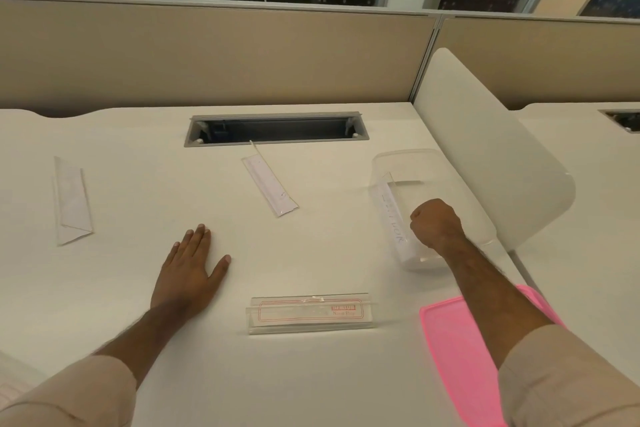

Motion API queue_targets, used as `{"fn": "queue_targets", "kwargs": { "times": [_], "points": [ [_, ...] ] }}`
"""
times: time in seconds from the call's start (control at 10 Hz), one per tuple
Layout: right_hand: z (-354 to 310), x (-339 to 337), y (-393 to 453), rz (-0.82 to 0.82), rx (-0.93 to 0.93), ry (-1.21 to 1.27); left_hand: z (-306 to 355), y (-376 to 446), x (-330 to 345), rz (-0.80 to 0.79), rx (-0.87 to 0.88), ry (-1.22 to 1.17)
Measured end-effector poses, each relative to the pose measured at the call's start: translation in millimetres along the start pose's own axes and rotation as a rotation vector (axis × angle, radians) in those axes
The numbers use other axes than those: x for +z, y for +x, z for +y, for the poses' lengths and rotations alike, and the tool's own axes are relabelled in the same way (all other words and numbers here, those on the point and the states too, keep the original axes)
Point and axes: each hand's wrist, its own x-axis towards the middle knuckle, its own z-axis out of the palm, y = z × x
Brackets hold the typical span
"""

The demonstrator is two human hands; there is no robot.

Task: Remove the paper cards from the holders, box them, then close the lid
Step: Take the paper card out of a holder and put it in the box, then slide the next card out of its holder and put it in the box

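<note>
Left hand (188, 274) laid flat, fingers spread, on desk (138, 204); right hand (437, 224) fisted over clear box (408, 163) at 2 o'clock, possibly pinching paper card (393, 218); pink lid (460, 357) at 4 o'clock

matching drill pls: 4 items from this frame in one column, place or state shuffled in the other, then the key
Items
1. pink lid
2. clear box
3. left hand
4. near holder

Place or state
A. flat on the desk, fingers straight
B. lies under the right forearm, at the desk's near right
C. holds a red-framed card, nearest the camera in the middle
D. open, a white card inside, right hand over it

Pairs: 1-B, 2-D, 3-A, 4-C
</note>
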Motion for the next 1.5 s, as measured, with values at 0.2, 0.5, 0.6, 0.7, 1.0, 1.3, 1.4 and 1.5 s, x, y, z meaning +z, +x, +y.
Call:
{"fn": "queue_targets", "kwargs": {
  "times": [0.2, 0.5, 0.6, 0.7, 1.0, 1.3, 1.4, 1.5],
  "points": [
    [2, 1, 1, 0.014, -0.025, -0.004, -1, 1, 1, -0.002, 0.002, 0.002],
    [-5, 2, -28, 0.493, -0.255, 0.094, -3, 0, 1, -0.002, 0.01, -0.006],
    [-9, 6, -46, 0.581, -0.4, 0.169, -2, 0, 0, -0.006, 0.003, -0.015],
    [-9, 12, -68, 0.618, -0.494, 0.251, 1, -2, -2, -0.008, -0.003, -0.03],
    [17, 48, -111, 0.064, -0.618, 0.366, 10, -8, -20, -0.102, -0.08, -0.273],
    [29, 63, -124, -0.252, -0.568, 0.254, 40, -82, -42, 0.105, -0.114, -0.634],
    [31, 61, -126, -0.297, -0.548, 0.258, 48, -103, -48, 0.107, -0.167, -0.738],
    [30, 63, -129, -0.309, -0.565, 0.237, 54, -115, -56, 0.1, -0.192, -0.795]
  ]
}}
